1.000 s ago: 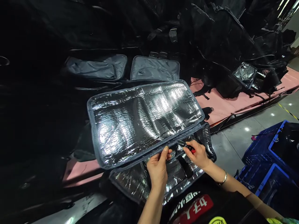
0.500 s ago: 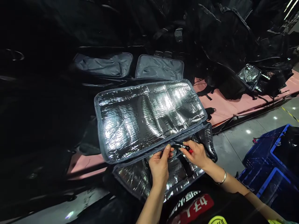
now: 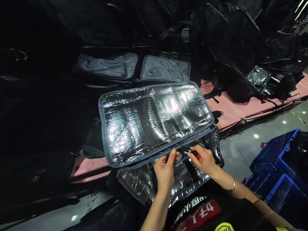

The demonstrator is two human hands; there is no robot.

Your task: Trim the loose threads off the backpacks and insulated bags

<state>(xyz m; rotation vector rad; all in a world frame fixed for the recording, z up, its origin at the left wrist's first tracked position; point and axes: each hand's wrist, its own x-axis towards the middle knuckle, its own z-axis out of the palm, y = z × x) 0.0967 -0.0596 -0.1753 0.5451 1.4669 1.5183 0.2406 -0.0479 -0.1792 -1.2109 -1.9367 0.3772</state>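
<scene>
A silver foil-lined bag with grey edge binding lies open in front of me, its rectangular lid flap tilted up. Below the flap, my left hand is closed, pinching the bag's bound edge between thumb and fingers. Just to the right, my right hand grips small snips, dark at the tip with red showing by the palm. Their tip is at the seam beside my left thumb; whether the blades are closed I cannot tell. The bag's foil interior shows beneath both hands.
Two grey panels lie behind the bag among piled black bags. A pink-topped table runs off to the right, with a smaller foil piece on it. Blue crates stand on the tiled floor at the right.
The snips' tip has shifted slightly at the seam, and its shape looks narrower. Both hands stay nearly in place; the whole view has drifted slightly.
</scene>
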